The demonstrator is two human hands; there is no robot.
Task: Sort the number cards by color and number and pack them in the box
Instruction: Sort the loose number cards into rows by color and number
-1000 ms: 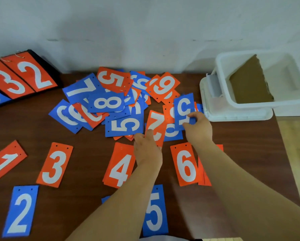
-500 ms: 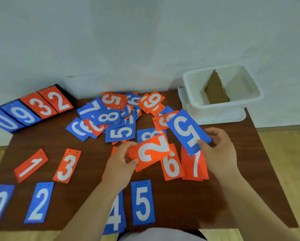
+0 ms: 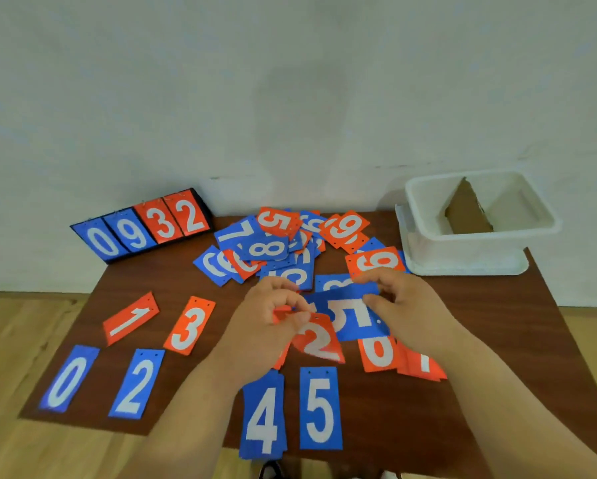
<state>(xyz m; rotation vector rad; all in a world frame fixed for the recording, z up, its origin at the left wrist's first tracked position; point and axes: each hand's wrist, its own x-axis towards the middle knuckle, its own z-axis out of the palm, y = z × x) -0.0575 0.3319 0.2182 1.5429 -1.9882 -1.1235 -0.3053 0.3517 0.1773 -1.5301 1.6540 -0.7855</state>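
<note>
My left hand [image 3: 266, 323] pinches an orange 2 card [image 3: 319, 342] by its top edge, above the table. My right hand [image 3: 400, 305] holds a blue 5 card [image 3: 350, 314] that lies partly behind the orange 2. A mixed heap of blue and orange number cards [image 3: 283, 247] covers the back middle of the brown table [image 3: 480, 392]. Laid out singly at the front are a blue 0 [image 3: 68, 378], blue 2 [image 3: 136, 383], orange 1 [image 3: 131, 318], orange 3 [image 3: 189, 326], blue 4 [image 3: 263, 414], blue 5 [image 3: 320, 407], orange 6 [image 3: 380, 354] and orange 7 [image 3: 423, 364]. The white box [image 3: 463, 250] stands at the back right.
A black scoreboard stand [image 3: 141, 228] showing 0, 9, 3, 2 leans against the wall at the back left. A brown cardboard divider [image 3: 466, 216] stands inside the white box. Wooden floor shows beyond the table's left and right edges.
Both hands lifted their cards off the heap and drew them toward me; the orange 2 and blue 5 now overlap between the hands. The camera has tilted up and back.
</note>
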